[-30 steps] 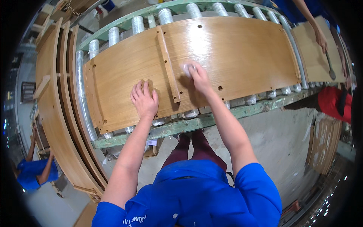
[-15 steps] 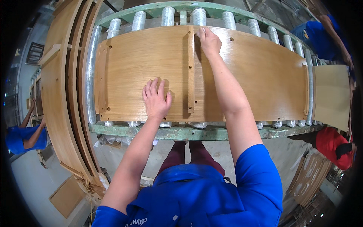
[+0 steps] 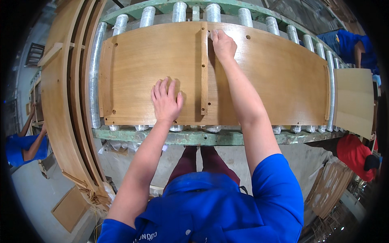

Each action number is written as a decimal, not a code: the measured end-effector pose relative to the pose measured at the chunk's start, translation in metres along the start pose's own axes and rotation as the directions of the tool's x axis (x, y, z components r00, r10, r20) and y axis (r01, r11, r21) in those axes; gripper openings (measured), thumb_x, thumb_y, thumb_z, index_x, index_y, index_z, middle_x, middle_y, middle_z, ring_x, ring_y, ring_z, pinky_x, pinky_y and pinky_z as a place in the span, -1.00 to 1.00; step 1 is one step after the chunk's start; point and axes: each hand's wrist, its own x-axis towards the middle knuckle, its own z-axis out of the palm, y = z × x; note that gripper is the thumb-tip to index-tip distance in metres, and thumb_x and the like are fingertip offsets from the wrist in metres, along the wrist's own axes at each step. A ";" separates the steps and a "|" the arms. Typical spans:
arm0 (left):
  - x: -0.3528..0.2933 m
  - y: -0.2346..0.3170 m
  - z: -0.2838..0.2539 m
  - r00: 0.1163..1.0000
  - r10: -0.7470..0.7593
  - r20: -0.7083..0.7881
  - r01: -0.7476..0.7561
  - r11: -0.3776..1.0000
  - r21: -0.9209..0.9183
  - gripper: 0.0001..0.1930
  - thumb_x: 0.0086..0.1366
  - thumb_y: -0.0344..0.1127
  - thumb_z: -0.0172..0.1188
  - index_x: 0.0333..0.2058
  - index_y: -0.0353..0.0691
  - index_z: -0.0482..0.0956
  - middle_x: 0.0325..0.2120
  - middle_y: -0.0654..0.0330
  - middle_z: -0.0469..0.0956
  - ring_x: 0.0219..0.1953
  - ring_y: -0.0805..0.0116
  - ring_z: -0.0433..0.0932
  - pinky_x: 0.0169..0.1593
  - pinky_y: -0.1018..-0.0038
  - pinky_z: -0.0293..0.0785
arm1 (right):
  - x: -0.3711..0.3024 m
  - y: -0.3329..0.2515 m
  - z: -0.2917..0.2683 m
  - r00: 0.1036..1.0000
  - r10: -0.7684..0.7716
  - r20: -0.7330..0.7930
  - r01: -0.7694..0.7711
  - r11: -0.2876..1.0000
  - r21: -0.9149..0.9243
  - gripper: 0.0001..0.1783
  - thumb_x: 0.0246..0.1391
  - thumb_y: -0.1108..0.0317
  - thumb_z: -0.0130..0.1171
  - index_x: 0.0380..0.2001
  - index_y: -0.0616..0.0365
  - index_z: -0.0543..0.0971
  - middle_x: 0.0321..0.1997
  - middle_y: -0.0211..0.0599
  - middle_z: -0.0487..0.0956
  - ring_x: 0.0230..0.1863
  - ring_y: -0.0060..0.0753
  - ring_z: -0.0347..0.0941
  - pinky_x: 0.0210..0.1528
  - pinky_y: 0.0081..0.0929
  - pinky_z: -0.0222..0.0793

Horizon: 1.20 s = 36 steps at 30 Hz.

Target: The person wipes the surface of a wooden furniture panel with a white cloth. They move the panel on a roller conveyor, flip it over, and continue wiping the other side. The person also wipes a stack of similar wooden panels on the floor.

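A wide brown wooden panel [image 3: 267,81] lies flat across the rollers in front of me. A narrow wooden strip [image 3: 204,77] with several dark holes runs across it from far to near. My left hand [image 3: 167,101] rests palm down on the panel, left of the strip, fingers stretched out. Close to the strip's far end, my right hand [image 3: 224,45] is closed, its fingertips pinching a small whitish piece [image 3: 211,35] against the strip's right side. What that piece is, I cannot make out; the fingers cover most of it.
Plastic-wrapped rollers [image 3: 212,13] sit in a green metal frame [image 3: 194,137]. Long wooden boards [image 3: 60,93] stand along the left. A pale board [image 3: 353,101] lies beyond the panel's right end. Co-workers in blue [image 3: 26,149] and red [image 3: 355,157] are at the sides.
My right hand has slid slightly nearer along the strip. My left hand keeps its place on the panel. The whole view has shifted a little.
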 end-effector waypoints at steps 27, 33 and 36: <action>-0.007 0.000 0.006 1.000 -0.002 -0.031 0.002 1.000 0.008 -0.56 0.15 -0.13 0.00 0.00 -0.12 0.35 0.06 0.08 0.25 0.15 0.06 0.11 0.22 0.13 -0.06 | -0.217 0.032 -0.056 0.982 -0.191 0.001 0.187 0.963 0.194 -0.75 0.11 0.15 0.00 -0.55 0.03 0.47 -0.65 -0.21 0.47 -0.61 -0.11 0.43 -0.59 -0.24 0.28; -0.006 0.003 0.008 0.999 0.006 -0.036 -0.005 0.999 0.039 -0.57 0.16 -0.13 0.00 0.01 -0.10 0.35 0.05 0.12 0.26 0.14 0.08 0.14 0.21 0.16 -0.01 | -0.218 0.031 -0.060 0.983 -0.181 -0.012 0.180 0.964 0.193 -0.77 0.10 0.18 0.01 -0.55 0.04 0.47 -0.65 -0.23 0.47 -0.61 -0.12 0.42 -0.59 -0.25 0.28; -0.006 0.003 0.008 0.999 -0.005 -0.043 0.006 0.999 0.032 -0.58 0.15 -0.13 0.00 -0.01 -0.09 0.36 0.04 0.13 0.27 0.13 0.08 0.15 0.20 0.17 0.01 | -0.219 0.033 -0.062 0.977 -0.213 0.007 0.207 0.956 0.207 -0.78 0.09 0.19 0.02 -0.53 0.05 0.47 -0.62 -0.21 0.48 -0.59 -0.11 0.42 -0.57 -0.25 0.29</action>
